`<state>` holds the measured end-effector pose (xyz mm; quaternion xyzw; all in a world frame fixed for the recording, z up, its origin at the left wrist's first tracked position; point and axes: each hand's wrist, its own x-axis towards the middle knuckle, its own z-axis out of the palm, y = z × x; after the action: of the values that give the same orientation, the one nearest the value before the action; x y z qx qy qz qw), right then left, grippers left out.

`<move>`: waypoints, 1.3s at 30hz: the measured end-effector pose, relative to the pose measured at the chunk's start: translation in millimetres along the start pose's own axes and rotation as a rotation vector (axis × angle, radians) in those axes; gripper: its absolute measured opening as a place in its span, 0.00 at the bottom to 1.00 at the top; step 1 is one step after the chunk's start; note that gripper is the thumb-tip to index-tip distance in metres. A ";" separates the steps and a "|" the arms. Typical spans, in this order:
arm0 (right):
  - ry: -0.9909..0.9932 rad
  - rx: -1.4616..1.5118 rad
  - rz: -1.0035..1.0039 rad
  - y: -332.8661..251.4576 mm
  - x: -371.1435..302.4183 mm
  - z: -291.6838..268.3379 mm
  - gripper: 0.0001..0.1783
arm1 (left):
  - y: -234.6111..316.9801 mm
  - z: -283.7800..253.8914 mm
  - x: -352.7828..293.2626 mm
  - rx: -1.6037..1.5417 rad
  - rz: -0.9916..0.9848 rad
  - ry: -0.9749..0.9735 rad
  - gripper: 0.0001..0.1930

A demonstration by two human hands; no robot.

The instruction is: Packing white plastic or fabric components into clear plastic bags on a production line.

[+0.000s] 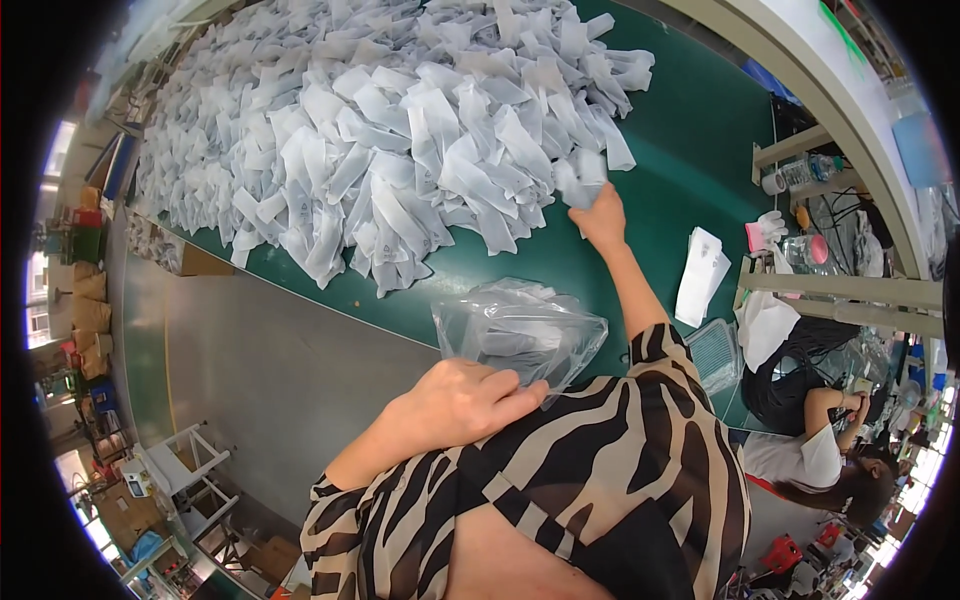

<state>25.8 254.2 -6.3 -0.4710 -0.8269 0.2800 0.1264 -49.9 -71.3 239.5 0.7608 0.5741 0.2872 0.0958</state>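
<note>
Right now my left hand (455, 400) is pinched shut on the mouth of a clear plastic bag (520, 330), limp and slippery, best gripped by its rim; beyond it my right hand (600, 215) seemingly clamps one flimsy white sleeve (582, 180) at the pile (380, 130) edge

Clear bag (520, 330) – glossy, crinkly plastic; white strips (400, 130) – matt, translucent; table (690, 170) – smooth green, matt.

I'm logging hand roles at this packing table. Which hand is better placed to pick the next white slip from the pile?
The right hand: it reaches the edge of the heap of white folded slips, one already in its fingers. The left hand grips the clear plastic bag.
</note>
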 end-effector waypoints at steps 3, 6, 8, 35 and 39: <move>0.101 0.279 0.173 8.2 11.4 -1.9 0.43 | -1.2 2.6 2.3 -0.006 -0.019 0.005 0.18; 0.161 0.323 -0.062 -16.8 29.9 -3.1 0.44 | -0.3 6.6 5.8 -0.032 -0.024 -0.009 0.18; 0.193 0.198 -0.256 -35.6 37.6 16.0 0.45 | -0.3 6.4 11.1 -0.013 -0.004 -0.007 0.18; -0.187 -0.183 0.024 38.3 -61.9 -54.2 0.43 | 3.9 -4.2 17.6 0.072 0.076 -0.164 0.16; 0.047 -0.204 -0.082 50.4 -76.2 -48.0 0.49 | 3.5 -0.1 23.2 0.070 0.099 -0.215 0.15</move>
<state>124.1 226.1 7.4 -0.4538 -0.8664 0.1779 0.1085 -43.0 -50.9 248.9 0.8174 0.5318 0.1884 0.1159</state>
